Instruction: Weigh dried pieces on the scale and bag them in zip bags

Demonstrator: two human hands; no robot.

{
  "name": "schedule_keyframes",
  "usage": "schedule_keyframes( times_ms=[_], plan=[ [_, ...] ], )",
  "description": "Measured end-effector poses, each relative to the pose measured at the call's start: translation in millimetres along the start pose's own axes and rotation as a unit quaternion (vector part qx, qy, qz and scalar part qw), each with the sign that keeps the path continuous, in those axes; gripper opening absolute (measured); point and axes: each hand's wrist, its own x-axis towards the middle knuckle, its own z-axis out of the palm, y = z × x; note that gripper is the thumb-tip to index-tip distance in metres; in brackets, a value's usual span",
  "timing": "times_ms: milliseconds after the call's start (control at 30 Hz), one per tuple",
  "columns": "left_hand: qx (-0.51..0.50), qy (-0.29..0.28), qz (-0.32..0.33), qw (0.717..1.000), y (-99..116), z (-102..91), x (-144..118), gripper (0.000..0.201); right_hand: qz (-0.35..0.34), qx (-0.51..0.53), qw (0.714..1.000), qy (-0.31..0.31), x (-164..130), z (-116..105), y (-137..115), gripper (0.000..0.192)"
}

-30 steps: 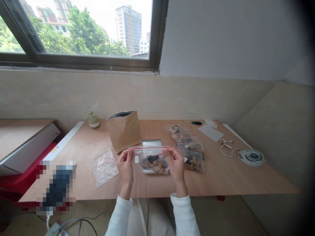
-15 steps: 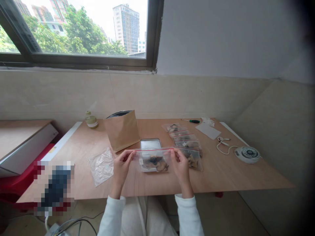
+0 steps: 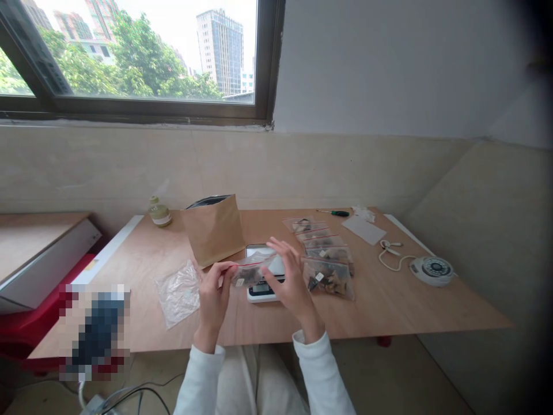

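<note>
My left hand (image 3: 215,294) pinches the left end of a clear zip bag (image 3: 250,272) with a red seal line and dark dried pieces inside. The bag hangs above a white digital scale (image 3: 259,298), which it partly hides. My right hand (image 3: 288,282) is at the bag's right end with its fingers spread and thumb apart; whether it touches the bag I cannot tell. To the right, several filled zip bags lie in an overlapping row, the nearest zip bag (image 3: 334,279) holding brown dried pieces and a small white label.
A brown paper pouch (image 3: 216,233) stands open-topped behind the scale. Left of my hands lies a crumpled clear plastic bag (image 3: 179,294). Farther back are a glass bottle (image 3: 159,213), a green-handled screwdriver (image 3: 340,213) and a white card (image 3: 364,229). A round white corded device (image 3: 432,271) sits at right.
My right hand has let go of the bag's right corner, moved left and opened. The bag, stretched flat before, now sags and bunches, showing more of the scale.
</note>
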Motion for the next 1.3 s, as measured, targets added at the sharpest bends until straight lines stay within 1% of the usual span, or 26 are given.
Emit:
schedule_keyframes(
  times_ms=[67, 100, 167, 200, 300, 433, 533, 600, 667, 733, 833, 933, 1000, 1100, 1167, 1300],
  plan=[
    [0.009, -0.009, 0.029, 0.999, 4.7, -0.7, 0.2, 0.012, -0.049, 0.011, 0.996, -0.074, 10.2, 4.2, -14.6, 0.043],
    [0.013, -0.013, 0.041, 0.999, 6.8, -1.1, 0.2, 0.012, -0.065, 0.026, 0.993, -0.092, 15.0, 6.9, -18.9, 0.036],
    [0.02, -0.016, 0.057, 0.998, 10.1, -1.8, 0.4, 0.013, -0.074, 0.067, 0.989, -0.105, 22.9, 12.8, -21.4, 0.016],
    [0.021, -0.015, 0.06, 0.998, 11.3, -2.2, 0.5, 0.013, -0.069, 0.087, 0.988, -0.111, 25.7, 15.6, -20.4, 0.01],
    [0.012, -0.016, 0.059, 0.998, 13.6, -3.0, 1.3, 0.015, -0.052, 0.098, 0.986, -0.128, 29.6, 22.1, -14.7, 0.016],
    [-0.022, -0.026, 0.038, 0.999, 14.2, -1.9, 2.5, 0.013, -0.059, 0.056, 0.991, -0.102, 28.8, 26.5, -13.2, 0.022],
    [-0.058, -0.004, -0.014, 0.998, 11.4, -0.3, 1.8, 0.012, -0.065, 0.068, 0.991, -0.098, 29.1, 27.3, -15.7, 0.023],
    [-0.074, 0.01, -0.048, 0.996, 8.0, -0.3, 0.9, 0.013, -0.063, 0.081, 0.989, -0.11, 29.7, 26.7, -15.7, 0.019],
    [-0.076, 0.021, -0.061, 0.995, 4.2, -1.3, 0.3, 0.013, -0.058, 0.083, 0.987, -0.123, 29.5, 25.7, -13.3, 0.011],
    [-0.068, 0.027, -0.063, 0.995, 1.3, -2.5, 0.2, 0.012, -0.057, 0.072, 0.988, -0.123, 28.3, 25.2, -9.5, 0.01],
    [-0.066, 0.027, -0.059, 0.996, 0.3, -1.9, 1.0, 0.011, -0.07, 0.038, 0.992, -0.098, 25.8, 26.4, -5.7, 0.017],
    [-0.081, -0.003, -0.044, 0.996, 2.9, 1.3, 2.2, 0.012, -0.098, -0.008, 0.993, -0.061, 24.9, 28.9, -7.3, 0.02],
    [-0.081, -0.023, -0.033, 0.996, 4.7, 2.7, 2.7, 0.011, -0.12, -0.027, 0.991, -0.049, 25.3, 30.0, -9.7, 0.021],
    [-0.072, -0.014, -0.032, 0.997, 5.4, 1.3, 2.6, 0.011, -0.144, -0.013, 0.986, -0.077, 26.3, 29.8, -10.6, 0.017],
    [-0.07, 0.002, -0.038, 0.997, 4.9, -1.2, 2.3, 0.011, -0.14, 0.003, 0.986, -0.095, 26.2, 29.2, -8.2, 0.014],
    [-0.052, 0.007, -0.041, 0.998, 5.1, -4.7, 2.3, 0.013, -0.124, 0.005, 0.988, -0.09, 24.0, 30.4, -1.1, 0.019]
  ],
)
